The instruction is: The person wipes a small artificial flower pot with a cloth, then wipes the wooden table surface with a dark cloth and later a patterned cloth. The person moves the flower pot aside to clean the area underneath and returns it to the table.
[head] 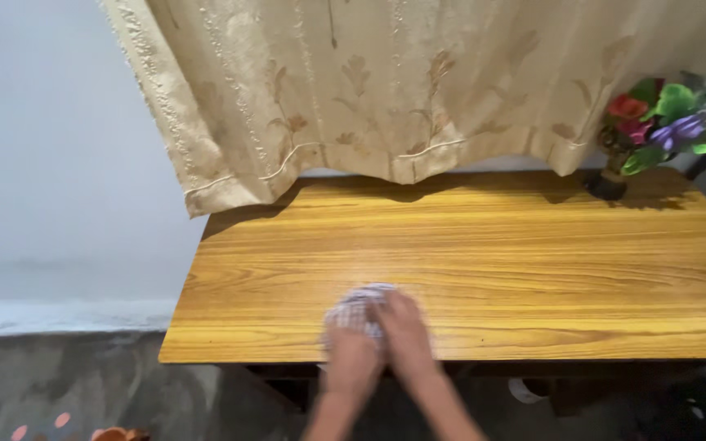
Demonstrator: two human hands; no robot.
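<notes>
Pressing a checked cloth [359, 306] onto a wooden table [533, 261] near its front edge: left hand [351, 359] and right hand [404, 327], side by side, palms down on it. Step judged: wiping. Next stroke calls for steady pressure. Curtain [386, 82] and flower vase [647, 131] stand behind.

Cloth [359, 308] on table [533, 261] near front edge, under both hands; vase [608, 181] far right, curtain [418, 82] behind.

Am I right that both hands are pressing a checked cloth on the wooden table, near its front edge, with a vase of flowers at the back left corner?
Not quite: the vase of flowers stands at the back right corner, as the head view shows. The rest holds: the left hand and right hand press the checked cloth on the wooden table near its front edge.
</notes>
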